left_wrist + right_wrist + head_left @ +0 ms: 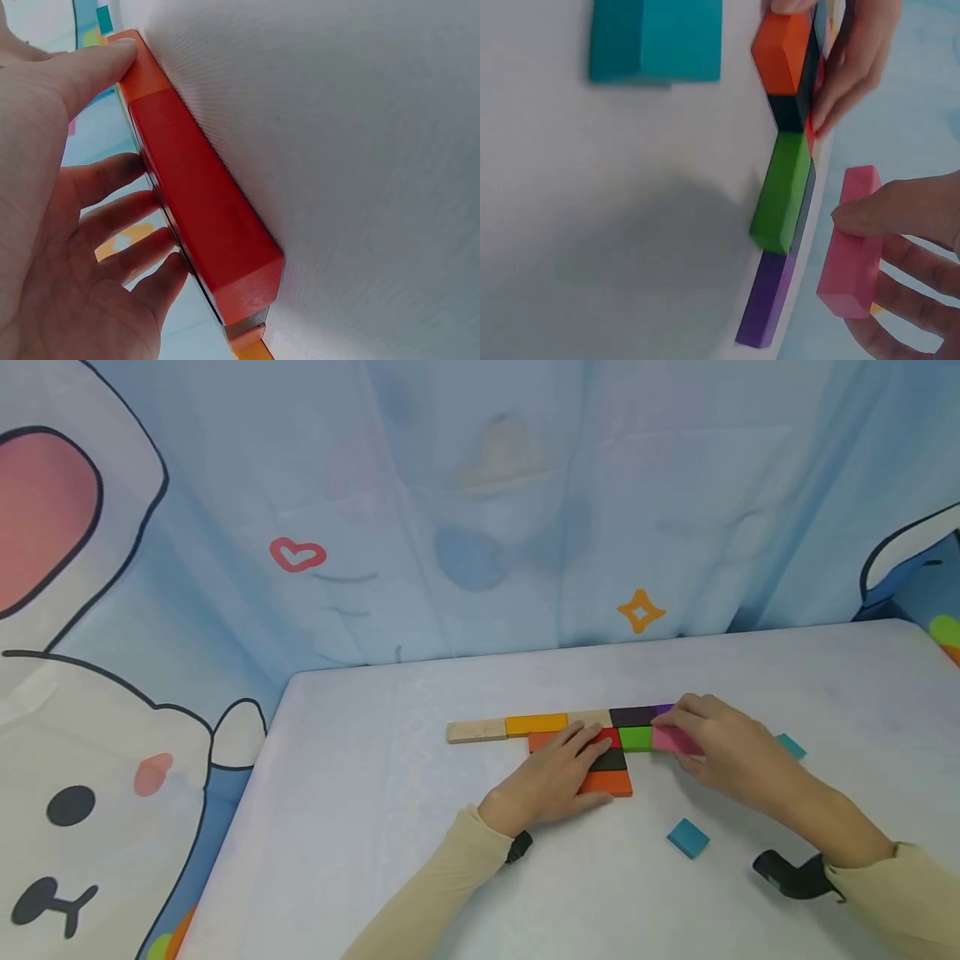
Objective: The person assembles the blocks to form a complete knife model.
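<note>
My right hand point(738, 756) pinches a pink wooden block point(851, 259) between thumb and fingers. The block is beside the end of a green block point(636, 739); in the right wrist view it looks lifted off the table. My left hand point(551, 781) rests with spread fingers over a cluster of flat-laid blocks. Its thumb touches an orange block point(611, 783), while its fingertips lie near a red one at the cluster's far side. A black block point(609, 760) shows between them. In the left wrist view a red block point(202, 202) lies beside this hand.
Behind the cluster runs a row with a plain wood block point(477, 731), a yellow block point(536, 724), a dark block point(632, 717) and a purple block point(663, 709). One teal block point(687, 838) lies in front; another teal block point(791, 746) is partly behind the right arm.
</note>
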Available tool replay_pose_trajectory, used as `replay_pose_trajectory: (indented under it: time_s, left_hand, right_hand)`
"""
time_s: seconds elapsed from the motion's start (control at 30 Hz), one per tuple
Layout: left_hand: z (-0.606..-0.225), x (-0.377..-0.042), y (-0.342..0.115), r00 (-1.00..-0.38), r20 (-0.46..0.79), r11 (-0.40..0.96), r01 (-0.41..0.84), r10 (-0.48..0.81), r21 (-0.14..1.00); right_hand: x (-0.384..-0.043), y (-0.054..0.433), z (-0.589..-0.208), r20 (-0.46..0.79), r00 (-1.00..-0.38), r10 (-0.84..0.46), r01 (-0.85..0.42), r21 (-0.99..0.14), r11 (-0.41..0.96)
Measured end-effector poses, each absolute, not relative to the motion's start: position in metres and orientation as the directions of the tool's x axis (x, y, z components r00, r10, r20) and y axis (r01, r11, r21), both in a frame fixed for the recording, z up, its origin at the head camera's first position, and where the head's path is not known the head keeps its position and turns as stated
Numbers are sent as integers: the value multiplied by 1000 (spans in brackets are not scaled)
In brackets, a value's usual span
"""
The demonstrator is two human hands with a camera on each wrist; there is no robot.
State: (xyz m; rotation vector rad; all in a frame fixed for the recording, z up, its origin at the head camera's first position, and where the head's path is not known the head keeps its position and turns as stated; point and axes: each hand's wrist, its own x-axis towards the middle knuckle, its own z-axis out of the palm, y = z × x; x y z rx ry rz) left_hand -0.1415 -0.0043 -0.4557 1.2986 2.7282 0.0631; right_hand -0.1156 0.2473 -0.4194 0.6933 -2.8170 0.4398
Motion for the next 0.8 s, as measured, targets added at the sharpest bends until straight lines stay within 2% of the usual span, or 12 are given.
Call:
replay_pose_trajectory:
  time_s: [0.13,0.43,0.8]
  left_hand:
    - [-455,-141,-5,-629,-88,635,766,772,96]
    - [-456,-141,-4,-624,-83,629,772,777,88]
    - [-456,-142,-4,-624,-81,629,773,777,84]
  right_hand:
    - [-112,238,-422,242,-850,-468,-518,-219,827]
    - [-113,224,-434,126,-866,-484,-500,-235,833]
    - [-116,221,-440,145,-858,-492,-513,-231,827]
